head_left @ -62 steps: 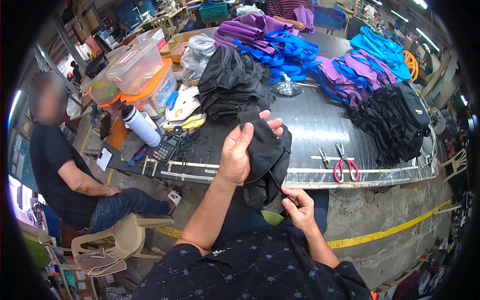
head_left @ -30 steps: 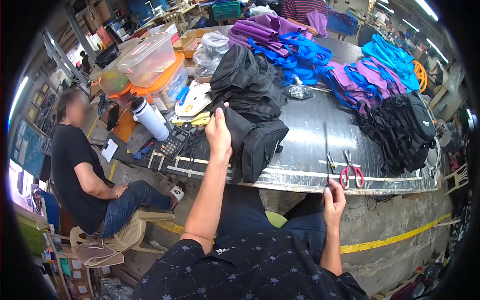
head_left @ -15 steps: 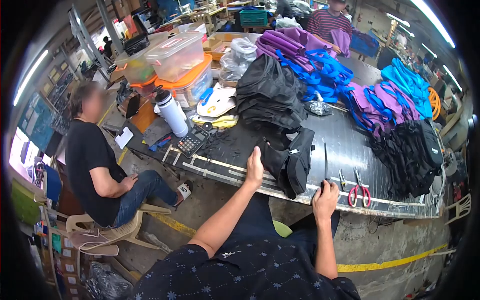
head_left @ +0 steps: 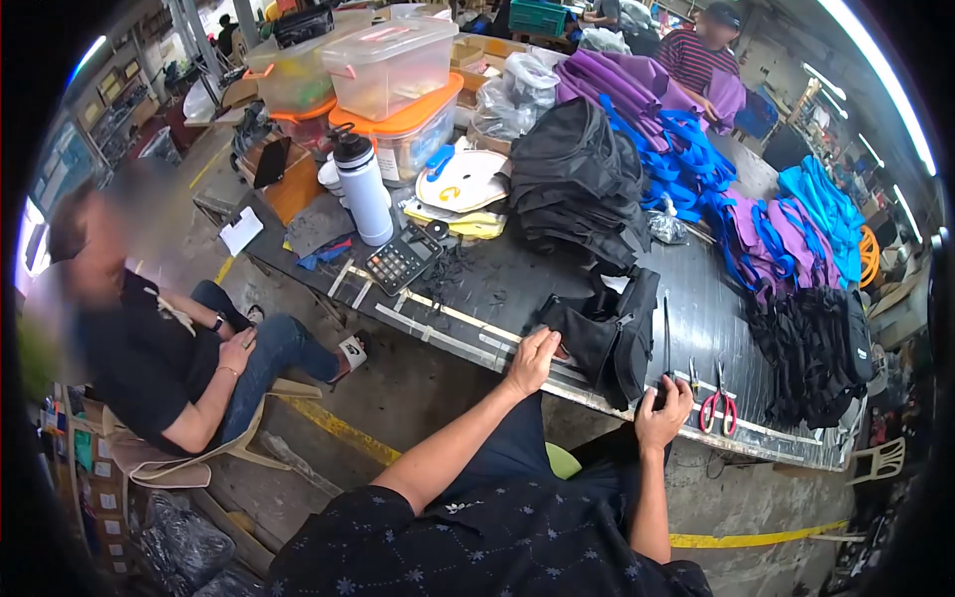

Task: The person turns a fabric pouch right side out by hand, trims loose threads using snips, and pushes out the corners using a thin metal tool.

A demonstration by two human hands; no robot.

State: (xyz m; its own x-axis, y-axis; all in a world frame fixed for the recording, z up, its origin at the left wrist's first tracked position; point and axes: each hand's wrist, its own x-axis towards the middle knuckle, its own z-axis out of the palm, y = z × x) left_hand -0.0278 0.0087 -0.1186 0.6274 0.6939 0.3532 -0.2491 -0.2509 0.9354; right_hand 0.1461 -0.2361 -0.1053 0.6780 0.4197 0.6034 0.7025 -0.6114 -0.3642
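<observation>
My left hand (head_left: 534,363) has its fingers closed on the left edge of a small black bag (head_left: 625,348), which rests at the table's front edge with a zipper showing on top. To the right of the bag, my right hand (head_left: 664,413) pinches the lower end of a thin dark rod (head_left: 667,338) that points away over the table. Red-handled scissors (head_left: 718,410) and small snips (head_left: 693,376) lie just right of that hand. Behind the small bag stands a pile of black bags (head_left: 577,184).
On the table (head_left: 477,298) are a calculator (head_left: 403,259), a bottle (head_left: 366,194), plastic boxes (head_left: 393,75), purple fabric (head_left: 622,90) and black straps (head_left: 811,348). One person (head_left: 159,348) sits at the left; another (head_left: 696,65) is behind the table.
The small bag went from being held up over the front edge to lying on the table. My right hand moved away from it with the rod. The view has swung left.
</observation>
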